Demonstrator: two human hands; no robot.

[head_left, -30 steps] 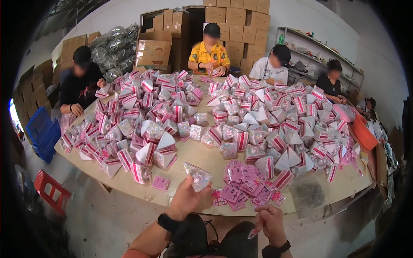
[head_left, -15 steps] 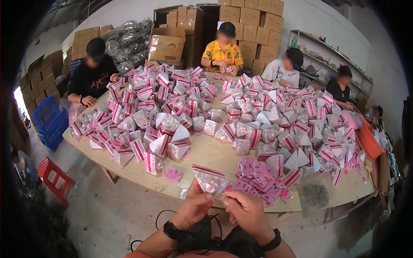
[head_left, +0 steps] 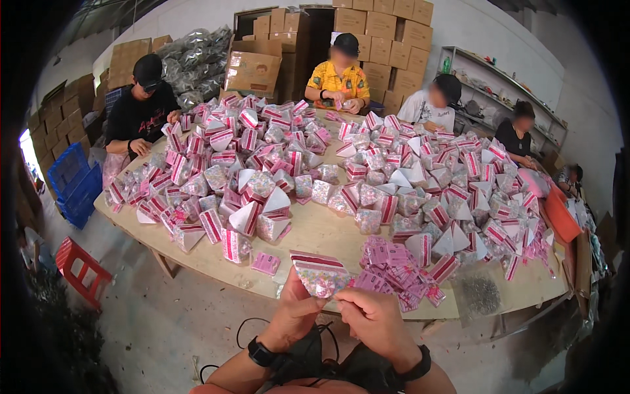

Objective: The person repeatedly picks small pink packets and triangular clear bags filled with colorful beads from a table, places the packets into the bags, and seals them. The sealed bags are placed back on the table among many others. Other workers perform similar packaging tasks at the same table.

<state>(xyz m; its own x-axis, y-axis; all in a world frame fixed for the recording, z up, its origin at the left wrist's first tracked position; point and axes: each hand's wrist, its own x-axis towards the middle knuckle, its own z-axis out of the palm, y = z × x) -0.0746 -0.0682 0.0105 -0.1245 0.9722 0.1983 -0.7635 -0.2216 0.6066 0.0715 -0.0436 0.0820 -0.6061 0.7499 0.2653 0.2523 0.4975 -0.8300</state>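
clear plastic packet [head_left: 319, 274] pinched in both hands, left hand [head_left: 293, 318] and right hand [head_left: 375, 320], pink-striped long edge uppermost, crosswise

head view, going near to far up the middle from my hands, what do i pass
left hand and right hand → clear packet they hold → bare tabletop → heap of pink and white packets → person in yellow shirt → stacked cardboard boxes

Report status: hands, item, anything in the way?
Left hand and right hand both pinch small clear bag with pink-striped top. Held above table edge. Nothing between.
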